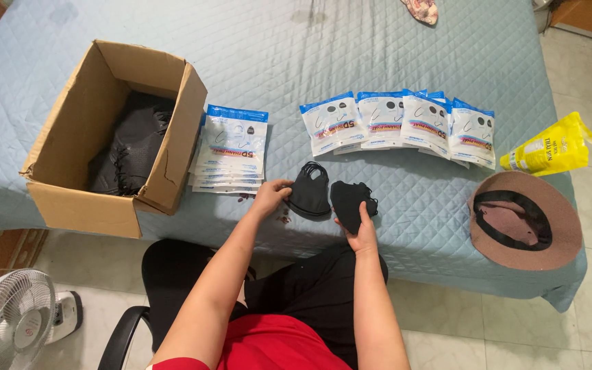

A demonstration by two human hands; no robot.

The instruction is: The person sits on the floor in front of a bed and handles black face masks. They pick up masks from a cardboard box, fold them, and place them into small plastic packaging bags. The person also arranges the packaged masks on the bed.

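My left hand touches the left edge of a small pile of black face masks lying on the light blue quilted bed cover. My right hand holds a second bunch of black masks just to the right of that pile. A stack of white and blue mask packets lies left of my hands. A fanned row of several filled packets lies beyond them.
An open cardboard box with black masks inside stands at the left. An upturned brown hat and a yellow bag lie at the right. A white fan stands on the floor at lower left.
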